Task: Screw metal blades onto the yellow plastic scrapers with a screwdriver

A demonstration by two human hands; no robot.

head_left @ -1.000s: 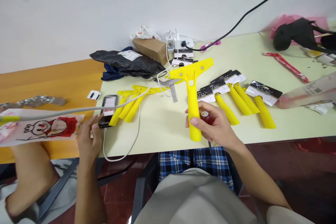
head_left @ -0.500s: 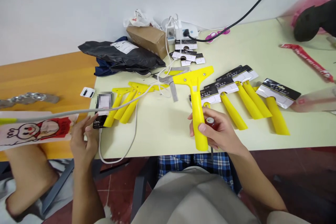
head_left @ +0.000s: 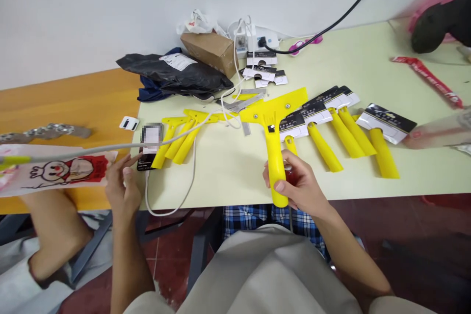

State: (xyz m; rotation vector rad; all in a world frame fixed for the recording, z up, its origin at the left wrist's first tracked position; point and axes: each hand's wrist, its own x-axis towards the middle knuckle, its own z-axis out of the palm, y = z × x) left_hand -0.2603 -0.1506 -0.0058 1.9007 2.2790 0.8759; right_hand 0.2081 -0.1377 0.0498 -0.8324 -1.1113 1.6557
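Note:
My right hand (head_left: pixel 305 189) is closed round the handle of a yellow scraper (head_left: pixel 275 157), its wide head pointing up and away, two screws showing in it. Tucked in the same hand is a tool with a dark red handle (head_left: pixel 290 174) and a thin shaft, apparently a screwdriver, mostly hidden. At the left, my left hand (head_left: pixel 123 191) has its fingers loosely apart, with a fingertip at the edge of a phone (head_left: pixel 146 161) that has a cable plugged in. Several yellow scrapers (head_left: pixel 186 144) lie beside the phone. Metal blades (head_left: pixel 246 103) rest behind the held scraper's head.
Carded yellow scrapers (head_left: pixel 352 132) lie to the right. Behind are a black plastic parcel (head_left: pixel 176 76), a cardboard box (head_left: pixel 211 54), a power strip (head_left: pixel 270 41) and loose cards (head_left: pixel 261 73). A white cable (head_left: pixel 99 149) crosses the left side. Another person's leg (head_left: pixel 61 225) shows at lower left.
The scraper in my right hand has turned, its head now tilted with the right end farther away. My left hand stays by the phone. The whole view has shifted slightly.

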